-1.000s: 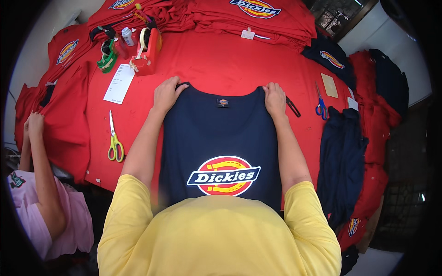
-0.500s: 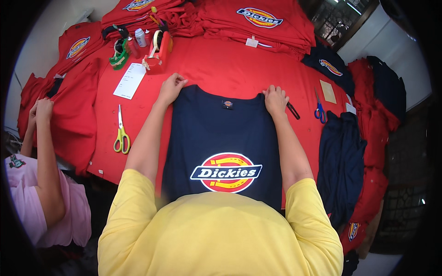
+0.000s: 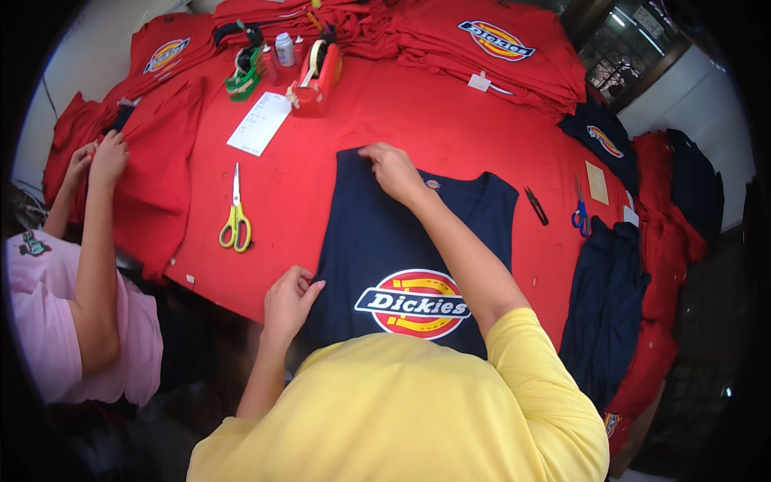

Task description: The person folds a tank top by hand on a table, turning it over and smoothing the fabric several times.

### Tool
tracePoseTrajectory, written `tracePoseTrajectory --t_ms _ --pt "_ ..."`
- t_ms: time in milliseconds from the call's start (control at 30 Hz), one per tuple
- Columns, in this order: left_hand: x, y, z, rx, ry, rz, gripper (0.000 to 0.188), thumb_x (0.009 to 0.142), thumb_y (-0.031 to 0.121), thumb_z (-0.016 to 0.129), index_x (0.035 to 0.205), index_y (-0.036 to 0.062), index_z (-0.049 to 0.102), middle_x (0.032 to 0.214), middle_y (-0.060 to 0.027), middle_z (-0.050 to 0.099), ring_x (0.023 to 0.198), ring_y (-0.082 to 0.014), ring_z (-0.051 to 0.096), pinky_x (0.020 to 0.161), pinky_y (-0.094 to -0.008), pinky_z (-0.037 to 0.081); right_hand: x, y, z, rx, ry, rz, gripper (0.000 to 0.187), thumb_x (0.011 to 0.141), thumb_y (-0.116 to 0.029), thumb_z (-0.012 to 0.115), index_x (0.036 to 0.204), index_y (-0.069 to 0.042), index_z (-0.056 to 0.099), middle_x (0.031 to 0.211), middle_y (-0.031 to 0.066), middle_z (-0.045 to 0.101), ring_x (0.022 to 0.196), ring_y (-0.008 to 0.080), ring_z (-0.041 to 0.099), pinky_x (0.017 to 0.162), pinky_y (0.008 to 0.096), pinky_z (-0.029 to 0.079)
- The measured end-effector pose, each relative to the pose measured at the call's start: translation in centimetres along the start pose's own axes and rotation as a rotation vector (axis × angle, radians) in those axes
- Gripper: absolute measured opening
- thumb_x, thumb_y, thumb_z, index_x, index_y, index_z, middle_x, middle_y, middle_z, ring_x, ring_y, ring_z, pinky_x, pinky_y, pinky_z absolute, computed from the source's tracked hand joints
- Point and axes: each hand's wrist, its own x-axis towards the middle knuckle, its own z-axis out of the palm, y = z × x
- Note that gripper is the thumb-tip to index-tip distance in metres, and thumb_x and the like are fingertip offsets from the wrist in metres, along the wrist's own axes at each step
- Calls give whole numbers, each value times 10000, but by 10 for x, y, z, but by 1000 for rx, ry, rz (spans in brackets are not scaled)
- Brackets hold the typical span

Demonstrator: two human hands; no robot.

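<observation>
Navy cloth, our sleeveless shirt (image 3: 401, 241) lies flat at the near edge of the red surface (image 3: 450, 128). Our left hand (image 3: 291, 301) has dropped from the collar and now pinches the shirt's lower left side; our right hand (image 3: 393, 170) has crossed to grip the top left corner.

The left hand (image 3: 291, 299) is pinching the near left edge of the shirt (image 3: 377, 241), fingers curled, forearm rising from below. The right hand (image 3: 393, 170) is reaching across to the shirt's far left corner, fingers bent, arm outstretched.
</observation>
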Motion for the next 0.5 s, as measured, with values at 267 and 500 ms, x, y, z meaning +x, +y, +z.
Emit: tracePoseTrajectory --t_ms 267,500 --pt "-13 -2 20 18 159 112 312 769 158 747 1011 34 593 866 -98 555 822 -271 575 723 -384 475 19 -5 23 -27 -95 24 386 769 67 468 1122 -31 589 1089 199 552 1020 392 575 866 439 468" --pt "-23 16 33 -33 43 379 236 757 71 738 951 36 609 879 -94 548 804 -247 566 689 -361 467 -100 13 -85 -340 105 47 348 721 121 469 977 -64 614 1232 170 530 1139 377 492 931 427 432"
